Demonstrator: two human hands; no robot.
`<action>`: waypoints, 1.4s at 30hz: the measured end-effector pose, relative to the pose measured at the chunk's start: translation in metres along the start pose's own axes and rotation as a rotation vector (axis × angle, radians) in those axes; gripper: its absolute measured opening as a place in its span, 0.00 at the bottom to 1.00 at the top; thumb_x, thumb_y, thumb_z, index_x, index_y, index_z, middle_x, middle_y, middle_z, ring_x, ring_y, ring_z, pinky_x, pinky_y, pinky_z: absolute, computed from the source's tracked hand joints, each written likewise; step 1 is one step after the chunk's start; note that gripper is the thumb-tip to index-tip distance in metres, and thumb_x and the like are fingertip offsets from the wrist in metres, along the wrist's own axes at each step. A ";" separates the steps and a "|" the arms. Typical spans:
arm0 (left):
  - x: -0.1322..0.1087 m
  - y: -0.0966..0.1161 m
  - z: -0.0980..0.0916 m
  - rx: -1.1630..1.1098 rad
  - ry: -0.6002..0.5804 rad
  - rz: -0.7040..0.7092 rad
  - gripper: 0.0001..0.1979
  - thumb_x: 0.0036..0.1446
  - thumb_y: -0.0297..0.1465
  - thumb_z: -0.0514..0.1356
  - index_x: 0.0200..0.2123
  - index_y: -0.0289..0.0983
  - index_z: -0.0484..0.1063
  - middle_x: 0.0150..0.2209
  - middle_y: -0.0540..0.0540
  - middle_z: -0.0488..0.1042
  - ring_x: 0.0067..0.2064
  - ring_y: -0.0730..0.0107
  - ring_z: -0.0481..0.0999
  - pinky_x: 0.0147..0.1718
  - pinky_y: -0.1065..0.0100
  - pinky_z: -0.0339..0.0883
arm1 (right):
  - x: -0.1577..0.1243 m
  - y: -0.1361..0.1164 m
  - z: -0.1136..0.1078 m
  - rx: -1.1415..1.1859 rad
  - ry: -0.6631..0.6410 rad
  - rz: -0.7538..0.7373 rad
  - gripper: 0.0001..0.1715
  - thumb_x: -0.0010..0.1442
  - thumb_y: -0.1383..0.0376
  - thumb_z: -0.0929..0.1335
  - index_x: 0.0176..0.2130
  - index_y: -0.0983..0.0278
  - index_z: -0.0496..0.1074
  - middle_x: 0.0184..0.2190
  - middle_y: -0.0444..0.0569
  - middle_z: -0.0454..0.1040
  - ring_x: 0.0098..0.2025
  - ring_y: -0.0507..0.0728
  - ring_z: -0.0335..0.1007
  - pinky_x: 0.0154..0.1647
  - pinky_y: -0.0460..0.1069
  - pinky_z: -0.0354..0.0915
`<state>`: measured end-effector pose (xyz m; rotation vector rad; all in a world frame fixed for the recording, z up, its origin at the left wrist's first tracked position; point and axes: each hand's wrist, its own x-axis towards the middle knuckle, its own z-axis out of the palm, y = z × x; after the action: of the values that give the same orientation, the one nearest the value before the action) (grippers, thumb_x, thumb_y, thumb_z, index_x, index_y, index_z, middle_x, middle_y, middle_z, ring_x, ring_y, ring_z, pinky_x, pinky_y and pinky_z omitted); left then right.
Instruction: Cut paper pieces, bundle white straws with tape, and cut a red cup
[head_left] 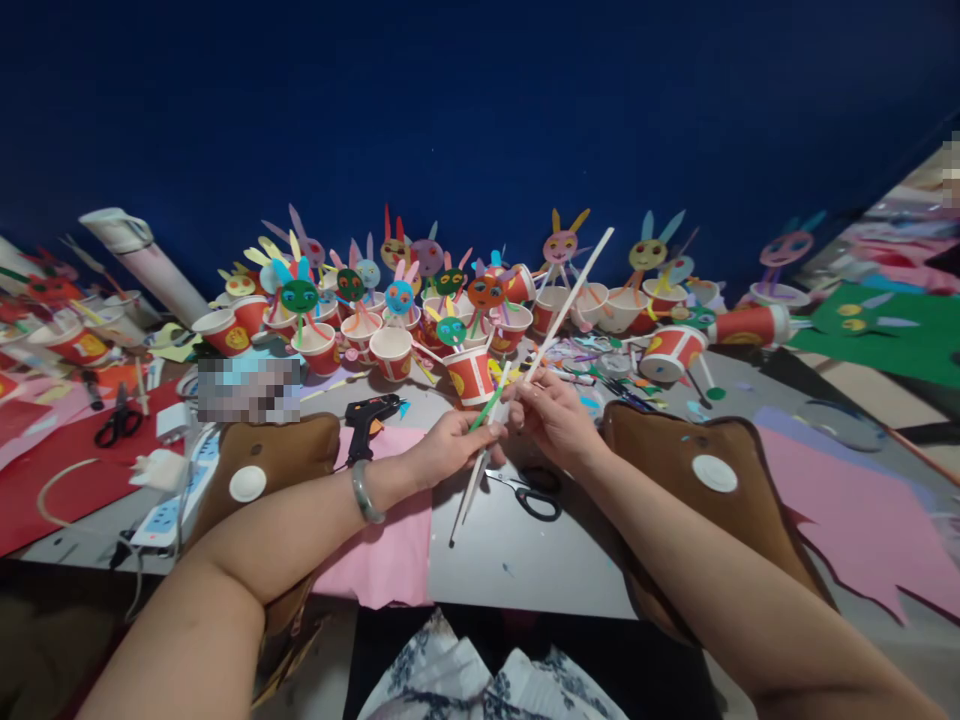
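My right hand [553,415] is closed on a long, narrow white strip [574,290] that slants up to the right. Beside it, fingertips almost meeting, my left hand [459,445] pinches a short green strip [487,408]. Thin pale sticks [469,492] run down below my fingers; which hand grips them is unclear, and one has a dark tip. Just under my hands lie black-handled scissors [536,498]. A black glue gun [371,420] rests left of my left hand. Closest ahead is a red and white paper cup [471,376] with a paper rabbit figure.
Many paper cups with rabbit-faced figures line the dark blue wall [465,100]. Brown cushions [281,470] flank my arms. Pink sheet [390,540], power strip [176,500], second scissors [118,415] and red sheet lie left. Paper scraps [592,360] and pink foam [862,510] are right.
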<state>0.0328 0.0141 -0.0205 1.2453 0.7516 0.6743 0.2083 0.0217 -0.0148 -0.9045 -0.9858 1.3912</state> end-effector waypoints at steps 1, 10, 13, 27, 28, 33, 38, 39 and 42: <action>0.000 0.002 -0.001 -0.010 0.006 -0.001 0.22 0.54 0.48 0.63 0.35 0.32 0.73 0.24 0.49 0.74 0.16 0.85 0.55 0.15 0.75 0.45 | 0.000 0.000 -0.001 -0.006 0.013 -0.003 0.22 0.48 0.54 0.77 0.32 0.58 0.64 0.28 0.40 0.73 0.22 0.48 0.64 0.21 0.45 0.65; 0.003 0.022 -0.015 -0.086 0.199 0.100 0.19 0.54 0.44 0.65 0.29 0.32 0.72 0.26 0.48 0.74 0.23 0.81 0.65 0.21 0.75 0.54 | -0.002 0.009 -0.005 -0.237 -0.013 -0.050 0.19 0.53 0.50 0.74 0.31 0.61 0.70 0.26 0.42 0.73 0.19 0.46 0.59 0.17 0.43 0.55; 0.005 0.029 -0.019 -0.095 0.247 0.160 0.17 0.55 0.43 0.64 0.29 0.33 0.72 0.25 0.49 0.74 0.20 0.84 0.59 0.19 0.75 0.47 | -0.005 0.011 -0.004 -0.289 -0.070 -0.046 0.18 0.54 0.50 0.74 0.31 0.62 0.72 0.25 0.42 0.73 0.18 0.46 0.59 0.17 0.44 0.54; 0.006 0.030 -0.023 -0.148 0.211 0.115 0.15 0.55 0.41 0.61 0.32 0.33 0.72 0.22 0.51 0.73 0.16 0.86 0.52 0.16 0.73 0.40 | -0.003 0.017 -0.010 -0.513 -0.155 -0.204 0.10 0.57 0.56 0.72 0.36 0.60 0.77 0.30 0.47 0.75 0.26 0.52 0.66 0.24 0.48 0.62; 0.006 0.031 -0.022 -0.155 0.204 0.104 0.15 0.55 0.41 0.62 0.32 0.33 0.72 0.22 0.51 0.72 0.16 0.85 0.52 0.16 0.73 0.40 | -0.003 0.018 -0.012 -0.544 -0.154 -0.245 0.08 0.57 0.58 0.72 0.36 0.59 0.77 0.32 0.48 0.76 0.30 0.54 0.68 0.26 0.48 0.64; 0.000 0.037 -0.017 -0.146 0.145 0.014 0.15 0.54 0.41 0.63 0.31 0.33 0.71 0.21 0.51 0.73 0.15 0.86 0.50 0.16 0.73 0.38 | -0.001 0.019 -0.019 -0.865 -0.124 -0.598 0.09 0.59 0.67 0.68 0.38 0.57 0.79 0.45 0.52 0.73 0.43 0.59 0.70 0.36 0.52 0.68; -0.001 0.029 -0.014 -0.089 0.058 -0.023 0.17 0.55 0.43 0.63 0.34 0.33 0.70 0.24 0.50 0.74 0.15 0.86 0.49 0.15 0.73 0.37 | -0.002 0.015 -0.021 -1.006 0.049 -0.723 0.09 0.60 0.66 0.68 0.39 0.57 0.79 0.38 0.51 0.68 0.39 0.58 0.70 0.36 0.54 0.69; 0.000 0.027 -0.014 -0.084 0.060 -0.027 0.16 0.55 0.42 0.64 0.34 0.34 0.69 0.24 0.51 0.74 0.15 0.86 0.50 0.15 0.73 0.37 | -0.002 0.014 -0.020 -1.022 0.067 -0.738 0.09 0.61 0.65 0.68 0.39 0.57 0.80 0.35 0.50 0.68 0.37 0.58 0.69 0.36 0.54 0.69; 0.002 0.022 -0.012 -0.090 0.074 -0.027 0.16 0.54 0.42 0.65 0.34 0.35 0.68 0.24 0.52 0.72 0.16 0.86 0.54 0.16 0.74 0.42 | -0.004 0.012 -0.017 -1.046 0.086 -0.748 0.11 0.62 0.65 0.67 0.41 0.56 0.79 0.30 0.48 0.70 0.33 0.57 0.69 0.35 0.53 0.68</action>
<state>0.0231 0.0264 -0.0014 1.1314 0.7893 0.7271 0.2204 0.0183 -0.0327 -1.1241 -1.7870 0.1333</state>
